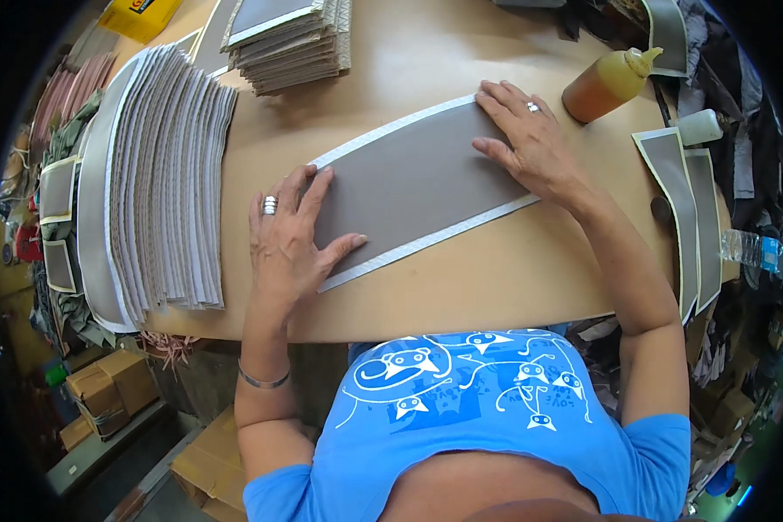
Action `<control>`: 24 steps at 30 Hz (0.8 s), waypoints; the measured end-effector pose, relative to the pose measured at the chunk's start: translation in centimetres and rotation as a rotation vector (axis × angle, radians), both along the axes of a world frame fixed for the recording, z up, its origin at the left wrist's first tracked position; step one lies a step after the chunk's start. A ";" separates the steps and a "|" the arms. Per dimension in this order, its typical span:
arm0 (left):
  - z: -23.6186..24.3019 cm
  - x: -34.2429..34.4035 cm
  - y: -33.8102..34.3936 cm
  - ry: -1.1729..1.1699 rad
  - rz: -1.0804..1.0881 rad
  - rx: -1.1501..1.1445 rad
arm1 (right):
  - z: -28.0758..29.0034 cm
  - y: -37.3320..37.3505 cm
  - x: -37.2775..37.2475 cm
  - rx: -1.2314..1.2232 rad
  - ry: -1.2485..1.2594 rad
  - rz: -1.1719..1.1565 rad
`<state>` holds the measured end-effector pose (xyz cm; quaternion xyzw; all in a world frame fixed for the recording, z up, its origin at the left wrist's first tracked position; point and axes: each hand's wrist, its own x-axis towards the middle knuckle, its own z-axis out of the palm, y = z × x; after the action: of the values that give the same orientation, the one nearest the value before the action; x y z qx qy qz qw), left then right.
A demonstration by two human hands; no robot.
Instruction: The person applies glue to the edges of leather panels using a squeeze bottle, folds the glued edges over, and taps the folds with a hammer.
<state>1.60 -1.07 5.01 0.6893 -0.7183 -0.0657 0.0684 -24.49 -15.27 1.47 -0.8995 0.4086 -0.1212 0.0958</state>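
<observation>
A long grey panel (418, 178) with pale edging along its two long sides lies flat on the tan table. Its upper long edge curves. My left hand (291, 230) rests over the panel's left end, thumb and fingers apart, a ring on one finger. At the right end my right hand (526, 135) lies with its fingers stretched along the top corner and the thumb on the grey face. Neither hand grips the panel; both touch it from above. Parts of both ends are hidden beneath the hands.
A tall leaning stack of similar panels (161, 183) stands at the left. Behind is a smaller pile (296, 52), with a yellow box (139, 17) at far left. A squeeze bottle (605, 87) of amber liquid, loose grey pieces (679, 200) and a plastic bottle (748, 250) are at right.
</observation>
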 end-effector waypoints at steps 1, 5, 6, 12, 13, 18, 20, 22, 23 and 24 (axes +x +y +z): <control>0.0 0.3 -0.3 0.013 0.000 0.005 | 0.5 -0.3 0.4 -0.005 -0.010 0.033; 0.1 0.7 -0.9 0.035 -0.016 -0.050 | 0.9 -1.2 1.2 0.033 -0.151 0.085; 0.1 0.6 -1.0 0.055 -0.001 -0.042 | 0.7 -1.5 1.0 0.056 -0.211 0.082; 0.3 1.0 -0.9 0.157 0.051 0.018 | 1.5 -2.0 1.5 0.188 -0.225 0.099; 0.5 1.1 -0.9 0.160 0.056 0.042 | 1.5 -1.8 1.7 0.097 -0.214 0.107; -0.6 -1.3 -0.6 -0.037 -0.118 -0.036 | -0.1 0.4 2.7 -0.106 0.019 0.160; -2.7 -1.1 -0.1 0.018 -0.152 -0.009 | 0.1 0.4 2.9 0.010 0.168 0.176; -2.8 0.0 0.9 0.005 -0.080 0.023 | 0.4 1.1 2.2 -0.049 0.162 0.139; -2.5 0.6 1.2 -0.011 -0.053 0.024 | 0.8 1.3 2.0 -0.092 0.149 0.109; -2.6 0.9 1.7 0.001 -0.019 0.052 | 0.8 1.5 1.7 -0.074 0.168 0.099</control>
<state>2.50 0.60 2.40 0.6839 -0.7228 -0.0853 0.0503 -22.82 -13.82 2.24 -0.9286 0.3653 -0.0557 0.0339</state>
